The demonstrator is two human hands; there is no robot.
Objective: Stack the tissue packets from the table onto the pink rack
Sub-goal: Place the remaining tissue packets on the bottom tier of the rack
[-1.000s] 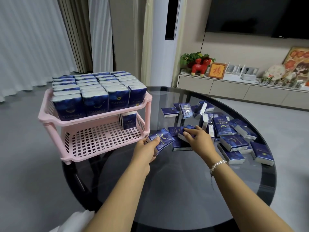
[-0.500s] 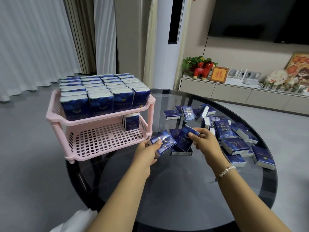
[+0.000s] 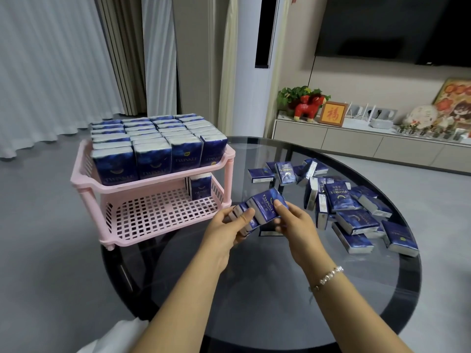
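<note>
A pink two-tier rack (image 3: 84, 183) stands on the left of the round glass table (image 3: 280, 314). Its upper tier is packed with several upright blue tissue packets (image 3: 153, 146). On the lower tier one packet (image 3: 200, 186) stands at the back right. My left hand (image 3: 230, 226) grips a packet (image 3: 239, 210) just right of the rack's lower tier. My right hand (image 3: 295, 220) holds a second packet (image 3: 267, 203) pressed against the first. Several loose packets (image 3: 356, 212) lie scattered on the table to the right.
A low cabinet (image 3: 356, 143) with a red figurine, a framed picture and ornaments runs along the far wall under a dark TV screen. Curtains hang behind the rack. One packet (image 3: 270, 233) lies on the glass under my hands. Grey floor surrounds the table.
My right hand lifted a packet off the table and brought it left against the packet in my left hand. Both hands have drawn together near the rack's lower tier.
</note>
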